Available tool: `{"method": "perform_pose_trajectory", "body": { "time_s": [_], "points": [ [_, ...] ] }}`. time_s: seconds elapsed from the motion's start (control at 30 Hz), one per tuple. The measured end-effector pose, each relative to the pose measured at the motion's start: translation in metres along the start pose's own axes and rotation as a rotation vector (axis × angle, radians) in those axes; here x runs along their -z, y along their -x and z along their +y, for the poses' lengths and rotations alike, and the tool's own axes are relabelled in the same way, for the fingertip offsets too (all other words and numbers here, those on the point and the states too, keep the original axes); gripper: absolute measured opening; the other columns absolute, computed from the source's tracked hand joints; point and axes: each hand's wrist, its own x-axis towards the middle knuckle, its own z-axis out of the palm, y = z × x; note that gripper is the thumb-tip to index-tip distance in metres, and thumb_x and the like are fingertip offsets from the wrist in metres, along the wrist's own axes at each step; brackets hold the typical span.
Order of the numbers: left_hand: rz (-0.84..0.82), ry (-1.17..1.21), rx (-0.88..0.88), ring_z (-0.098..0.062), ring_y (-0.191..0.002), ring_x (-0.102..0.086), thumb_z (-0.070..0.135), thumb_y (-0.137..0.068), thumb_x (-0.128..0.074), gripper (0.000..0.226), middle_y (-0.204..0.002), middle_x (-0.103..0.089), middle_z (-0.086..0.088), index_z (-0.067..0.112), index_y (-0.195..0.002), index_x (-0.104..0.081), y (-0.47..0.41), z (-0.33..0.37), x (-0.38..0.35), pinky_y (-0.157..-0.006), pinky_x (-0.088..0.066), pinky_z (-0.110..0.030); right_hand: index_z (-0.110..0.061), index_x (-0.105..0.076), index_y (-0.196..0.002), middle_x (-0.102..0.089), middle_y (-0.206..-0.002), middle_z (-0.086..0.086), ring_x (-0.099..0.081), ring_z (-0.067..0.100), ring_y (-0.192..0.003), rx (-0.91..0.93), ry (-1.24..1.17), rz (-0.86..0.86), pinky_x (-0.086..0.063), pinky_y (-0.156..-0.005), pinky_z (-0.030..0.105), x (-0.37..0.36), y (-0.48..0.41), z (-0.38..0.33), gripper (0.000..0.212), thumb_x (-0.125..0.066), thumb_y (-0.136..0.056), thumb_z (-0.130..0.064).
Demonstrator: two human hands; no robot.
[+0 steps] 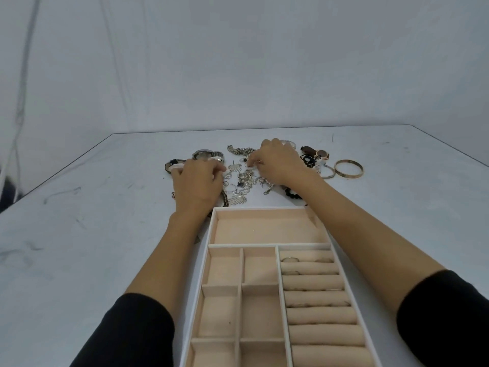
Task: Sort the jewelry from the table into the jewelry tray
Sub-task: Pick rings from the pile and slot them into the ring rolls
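While both hands work beyond it, the pink-lined, white-rimmed jewelry tray [260, 208] sits between the forearms, its long axis running from the person toward the heap of silver chains and earrings [244, 178].

- Heap: on the grey tabletop [105, 234], just past the tray's far rim.
- Left hand [197, 181]: fingers curled at the heap's left edge, beside the metal watches [207, 154]; grip cannot be told.
- Right hand [280, 162]: fingertips gathered, apparently pinching a small piece in the heap.
- Gold bangle [348, 168]: right of the heap, nearer the right hand.
- Judgement: any carry comes back toward the person over the far rim, and the wide far compartment is closest.
- Bare tabletop lies on both sides.
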Motion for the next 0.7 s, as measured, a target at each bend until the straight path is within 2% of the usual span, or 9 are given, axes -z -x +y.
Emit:
{"method": "perform_pose_trajectory", "body": {
  "time_s": [0.2,0.3,0.47,0.53,0.6,0.7],
  "points": [
    [-0.015,0.011,-0.024,-0.021,-0.11,-0.054,0.028,-0.093,-0.052,0.02,-0.105,-0.069,0.005,0.03,-0.103,-0.07,0.0,0.001,0.0,-0.093,-0.028,-0.04,-0.02,-0.069,-0.088,-0.06,-0.105,0.003,-0.049,0.023,-0.108,-0.046,-0.106,0.027,-0.04,-0.085,0.035,0.006,0.002,0.008,0.012,-0.06,-0.086,-0.012],
    [0.003,0.088,-0.022,-0.019,-0.106,-0.056,0.028,-0.092,-0.053,0.02,-0.099,-0.069,0.008,0.032,-0.101,-0.07,0.0,0.005,0.002,-0.091,-0.031,-0.041,-0.018,-0.068,-0.09,-0.061,-0.108,0.003,-0.051,0.023,-0.108,-0.053,-0.161,-0.032,-0.044,-0.091,0.038,0.006,0.001,0.01,0.012,-0.059,-0.088,-0.011],
    [-0.074,0.158,-0.115,-0.014,-0.1,-0.056,0.031,-0.094,-0.054,0.017,-0.079,-0.054,0.02,0.032,-0.102,-0.069,-0.011,0.022,0.004,-0.094,-0.03,-0.039,-0.02,-0.07,-0.094,-0.061,-0.101,-0.003,-0.056,0.016,-0.096,-0.15,-0.366,0.036,-0.043,-0.079,0.031,0.019,0.003,0.034,0.012,-0.06,-0.091,-0.014],
    [-0.144,0.16,-0.158,-0.014,-0.104,-0.057,0.032,-0.094,-0.054,0.018,-0.088,-0.061,0.018,0.032,-0.104,-0.069,-0.016,0.026,0.002,-0.1,-0.03,-0.042,-0.021,-0.071,-0.089,-0.061,-0.094,-0.005,-0.057,0.014,-0.092,-0.194,-0.42,0.052,-0.042,-0.075,0.029,0.019,0.005,0.046,0.014,-0.062,-0.088,-0.01],
    [-0.241,0.135,-0.222,-0.016,-0.112,-0.055,0.03,-0.095,-0.053,0.02,-0.11,-0.065,0.011,0.031,-0.108,-0.068,-0.02,0.029,-0.003,-0.103,-0.03,-0.045,-0.022,-0.073,-0.085,-0.061,-0.084,-0.008,-0.057,0.012,-0.086,-0.2,-0.432,0.013,-0.046,-0.075,0.032,0.016,0.008,0.051,0.022,-0.061,-0.086,-0.004],
    [-0.35,0.033,-0.342,-0.017,-0.123,-0.047,0.029,-0.099,-0.043,0.029,-0.13,-0.056,0.007,0.03,-0.12,-0.063,-0.025,0.032,-0.008,-0.103,-0.03,-0.046,-0.023,-0.075,-0.085,-0.058,-0.076,-0.014,-0.055,0.011,-0.081,-0.192,-0.423,-0.014,-0.048,-0.08,0.036,0.013,0.009,0.054,0.024,-0.06,-0.087,-0.003]
  ]
}}
